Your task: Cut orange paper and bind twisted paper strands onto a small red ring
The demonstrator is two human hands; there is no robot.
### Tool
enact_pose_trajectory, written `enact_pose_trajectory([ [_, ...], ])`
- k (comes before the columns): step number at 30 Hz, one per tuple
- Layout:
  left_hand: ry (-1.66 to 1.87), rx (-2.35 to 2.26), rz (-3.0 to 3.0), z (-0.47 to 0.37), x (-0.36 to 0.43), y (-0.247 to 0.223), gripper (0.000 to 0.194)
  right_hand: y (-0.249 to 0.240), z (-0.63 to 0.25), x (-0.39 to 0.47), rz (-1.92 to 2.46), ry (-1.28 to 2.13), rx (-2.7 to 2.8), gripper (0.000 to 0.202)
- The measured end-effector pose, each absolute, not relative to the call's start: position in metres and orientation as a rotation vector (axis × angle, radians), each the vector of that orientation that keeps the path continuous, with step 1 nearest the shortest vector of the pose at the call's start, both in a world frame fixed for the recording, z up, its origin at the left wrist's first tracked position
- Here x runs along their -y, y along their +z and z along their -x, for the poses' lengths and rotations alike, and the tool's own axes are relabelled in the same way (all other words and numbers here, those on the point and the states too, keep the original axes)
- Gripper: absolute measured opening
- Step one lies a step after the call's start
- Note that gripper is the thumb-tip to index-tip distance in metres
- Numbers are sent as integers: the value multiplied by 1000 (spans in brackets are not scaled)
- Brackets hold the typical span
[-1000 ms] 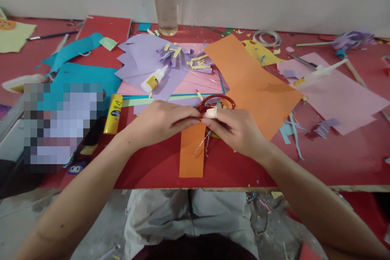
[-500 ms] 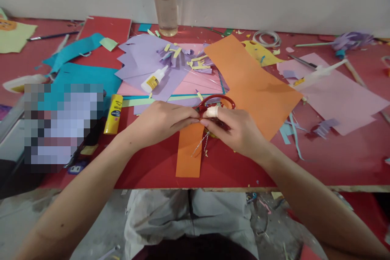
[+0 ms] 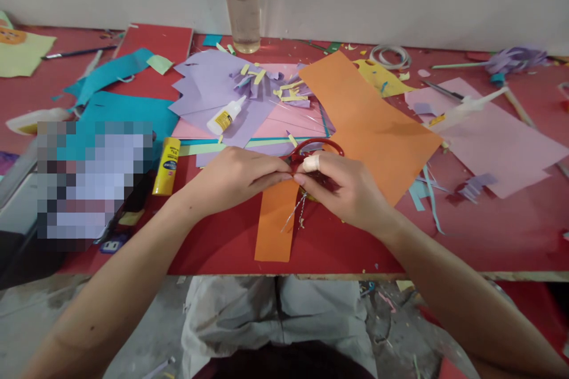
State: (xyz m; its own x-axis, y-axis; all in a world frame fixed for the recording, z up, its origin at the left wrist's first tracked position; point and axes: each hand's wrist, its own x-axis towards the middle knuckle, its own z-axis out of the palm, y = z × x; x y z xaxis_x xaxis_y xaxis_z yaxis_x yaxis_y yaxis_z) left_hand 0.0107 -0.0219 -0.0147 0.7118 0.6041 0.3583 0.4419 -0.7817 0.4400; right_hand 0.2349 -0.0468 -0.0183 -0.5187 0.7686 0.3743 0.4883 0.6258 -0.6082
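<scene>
An orange paper strip [image 3: 275,225] hangs down toward the table's front edge, its top end pinched between the fingertips of my left hand [image 3: 244,174] and my right hand [image 3: 342,186]. The fingertips of both hands meet at that end. A pale wrap covers one finger of my right hand. Red-handled scissors [image 3: 326,142] lie just behind the fingers, partly hidden by them. Thin silvery twisted string [image 3: 296,213] shows below my right hand, beside the strip. A large orange sheet [image 3: 368,124] lies behind my right hand.
A yellow glue stick [image 3: 167,167] stands left of my left hand, near a blurred phone [image 3: 98,183]. Behind are a small glue bottle [image 3: 226,116], purple paper [image 3: 204,80] and a cup of liquid [image 3: 244,18]. Pink paper [image 3: 493,148] and a glue gun [image 3: 471,106] lie right.
The lower end of the orange strip has shifted slightly left and toward me. Both hands keep nearly the same pinch.
</scene>
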Motion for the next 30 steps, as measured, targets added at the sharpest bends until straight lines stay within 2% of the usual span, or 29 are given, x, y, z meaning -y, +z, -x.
enact_pose_trajectory([
  [30,662,-821,-2562,-12,22,-11,17,-19,-235,49,1048,652,2211,11],
])
